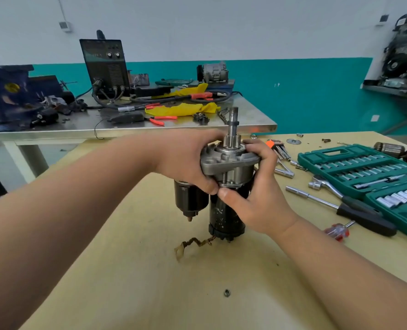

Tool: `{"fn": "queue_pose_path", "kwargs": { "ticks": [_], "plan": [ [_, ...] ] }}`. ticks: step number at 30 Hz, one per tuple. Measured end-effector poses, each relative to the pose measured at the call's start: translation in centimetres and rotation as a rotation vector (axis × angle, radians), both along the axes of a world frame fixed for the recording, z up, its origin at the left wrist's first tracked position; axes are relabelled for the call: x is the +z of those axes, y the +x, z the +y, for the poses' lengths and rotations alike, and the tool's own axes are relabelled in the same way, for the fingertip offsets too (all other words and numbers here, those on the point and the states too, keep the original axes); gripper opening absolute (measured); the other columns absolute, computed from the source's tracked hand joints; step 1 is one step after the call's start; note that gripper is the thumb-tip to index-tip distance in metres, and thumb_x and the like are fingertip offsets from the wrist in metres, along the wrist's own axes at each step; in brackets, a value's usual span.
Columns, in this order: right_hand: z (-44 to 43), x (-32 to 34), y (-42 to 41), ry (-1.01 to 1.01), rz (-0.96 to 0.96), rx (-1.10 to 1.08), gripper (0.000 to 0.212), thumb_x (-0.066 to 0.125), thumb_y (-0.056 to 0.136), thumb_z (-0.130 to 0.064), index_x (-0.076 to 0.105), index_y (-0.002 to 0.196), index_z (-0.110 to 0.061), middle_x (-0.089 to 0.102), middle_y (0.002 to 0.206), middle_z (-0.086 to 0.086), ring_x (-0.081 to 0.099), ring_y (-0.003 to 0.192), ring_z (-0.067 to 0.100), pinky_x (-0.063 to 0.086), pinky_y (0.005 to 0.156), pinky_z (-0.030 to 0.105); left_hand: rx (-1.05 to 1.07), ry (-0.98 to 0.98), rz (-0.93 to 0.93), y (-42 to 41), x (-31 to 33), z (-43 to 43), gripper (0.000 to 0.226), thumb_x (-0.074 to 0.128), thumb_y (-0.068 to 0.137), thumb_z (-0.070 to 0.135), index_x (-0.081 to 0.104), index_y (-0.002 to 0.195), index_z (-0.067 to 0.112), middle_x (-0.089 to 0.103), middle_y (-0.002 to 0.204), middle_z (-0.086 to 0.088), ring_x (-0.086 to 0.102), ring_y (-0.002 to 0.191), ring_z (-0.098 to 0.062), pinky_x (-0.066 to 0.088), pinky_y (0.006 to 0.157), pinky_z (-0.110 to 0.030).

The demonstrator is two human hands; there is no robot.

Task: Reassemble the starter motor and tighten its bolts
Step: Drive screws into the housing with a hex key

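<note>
The starter motor (224,215) stands upright on the yellow table (150,270), its black body down and its pinion shaft (233,125) pointing up. Its grey drive-end housing (228,163) sits on top, with the black solenoid (189,198) hanging at the left. My left hand (186,158) grips the housing from the left. My right hand (257,191) grips it from the right, fingers curled over the far edge, thumb at the lower front. The two thumbs meet at the housing's lower rim. A braided copper lead (193,244) trails from the motor's base.
A loose nut (226,292) lies on the table in front. To the right are a green socket set case (364,167), a ratchet (326,184), an extension driver (340,208), a red screwdriver (337,231) and hex keys (278,148). A steel bench (150,125) with a welder stands behind.
</note>
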State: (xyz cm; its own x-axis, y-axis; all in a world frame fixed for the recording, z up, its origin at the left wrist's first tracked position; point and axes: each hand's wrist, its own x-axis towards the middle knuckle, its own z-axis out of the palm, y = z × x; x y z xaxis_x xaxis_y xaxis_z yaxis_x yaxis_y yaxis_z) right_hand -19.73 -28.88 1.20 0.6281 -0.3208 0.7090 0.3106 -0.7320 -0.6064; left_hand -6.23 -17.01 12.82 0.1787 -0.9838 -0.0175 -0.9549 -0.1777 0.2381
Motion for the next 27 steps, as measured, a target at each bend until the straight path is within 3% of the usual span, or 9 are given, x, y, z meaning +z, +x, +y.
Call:
{"fn": "queue_pose_path", "kwargs": {
  "ticks": [2,4,5,7,9,13,16,21,27],
  "plan": [
    [0.1,0.0,0.1,-0.03,0.002,0.016,0.072,0.067,0.071,-0.04,0.015,0.121,-0.046,0.023,0.14,-0.004,0.039,0.129,0.02,0.042,0.105,0.03,-0.054,0.218,0.204,0.8,1.1,-0.4,0.081,0.088,0.059,0.043,0.036,0.12,0.052,0.056,0.101,0.036,0.056,0.095,0.011,0.044,0.078,-0.012],
    [0.1,0.0,0.1,-0.021,-0.002,0.034,0.07,0.067,0.071,-0.04,0.017,0.121,-0.047,0.021,0.141,-0.006,0.034,0.133,0.016,0.039,0.108,0.027,-0.057,0.322,0.553,1.7,1.7,-0.2,0.087,0.089,0.05,0.051,0.041,0.122,0.048,0.06,0.112,0.038,0.058,0.104,0.013,0.05,0.086,-0.014],
    [0.1,0.0,0.1,-0.025,-0.011,0.04,0.07,0.067,0.071,-0.04,0.016,0.119,-0.05,0.021,0.142,-0.006,0.032,0.134,0.012,0.036,0.109,0.024,-0.03,0.324,0.709,2.1,1.8,-0.2,0.086,0.087,0.048,0.06,0.046,0.122,0.047,0.062,0.12,0.03,0.06,0.111,0.005,0.051,0.093,-0.021],
    [0.1,-0.1,0.3,-0.038,-0.018,0.048,0.069,0.067,0.072,-0.039,0.018,0.119,-0.051,0.021,0.141,-0.005,0.029,0.135,0.007,0.032,0.108,0.017,0.041,0.281,0.871,2.5,1.3,-0.5,0.06,0.069,0.066,0.064,0.058,0.12,0.041,0.068,0.123,0.009,0.064,0.115,-0.012,0.048,0.101,-0.034],
    [0.0,-0.1,0.3,-0.02,-0.001,0.046,0.069,0.066,0.072,-0.041,0.018,0.12,-0.053,0.022,0.141,-0.005,0.032,0.134,0.009,0.033,0.107,0.018,0.111,0.172,0.897,2.6,0.4,-1.1,0.039,0.06,0.075,0.049,0.067,0.111,0.036,0.071,0.118,0.005,0.067,0.109,-0.014,0.05,0.095,-0.032],
    [-0.2,0.1,0.0,0.039,0.033,0.039,0.07,0.065,0.071,-0.044,0.015,0.119,-0.059,0.028,0.139,0.001,0.046,0.123,0.02,0.044,0.101,0.028,0.189,0.137,1.046,2.5,-1.1,-1.6,0.044,0.067,0.077,0.038,0.061,0.114,0.014,0.073,0.096,-0.003,0.07,0.08,-0.014,0.055,0.068,-0.026],
    [-0.2,0.0,-0.1,0.029,0.045,0.039,0.07,0.064,0.071,-0.044,0.015,0.12,-0.056,0.028,0.139,0.004,0.047,0.123,0.022,0.045,0.099,0.026,0.176,0.215,1.054,2.5,-1.4,-1.6,0.049,0.063,0.081,0.047,0.061,0.121,0.02,0.073,0.105,-0.003,0.07,0.087,-0.015,0.055,0.073,-0.028],
    [-0.2,0.2,-0.2,0.085,0.07,0.055,0.068,0.065,0.072,-0.044,0.017,0.119,-0.053,0.037,0.131,0.003,0.053,0.114,0.015,0.045,0.09,0.016,0.194,0.16,1.066,2.3,-1.7,-1.6,0.048,0.061,0.081,0.049,0.063,0.12,0.02,0.073,0.105,-0.003,0.07,0.088,-0.016,0.056,0.074,-0.029],
    [-0.3,0.7,-0.3,0.129,0.149,0.081,0.071,0.069,0.074,-0.033,0.018,0.118,-0.056,0.042,0.126,-0.012,0.054,0.114,0.012,0.05,0.095,0.036,0.197,0.146,1.098,2.5,-2.0,-1.5,0.057,0.06,0.079,0.049,0.061,0.127,0.02,0.07,0.115,-0.007,0.069,0.093,-0.019,0.054,0.08,-0.032]
  ]
}}
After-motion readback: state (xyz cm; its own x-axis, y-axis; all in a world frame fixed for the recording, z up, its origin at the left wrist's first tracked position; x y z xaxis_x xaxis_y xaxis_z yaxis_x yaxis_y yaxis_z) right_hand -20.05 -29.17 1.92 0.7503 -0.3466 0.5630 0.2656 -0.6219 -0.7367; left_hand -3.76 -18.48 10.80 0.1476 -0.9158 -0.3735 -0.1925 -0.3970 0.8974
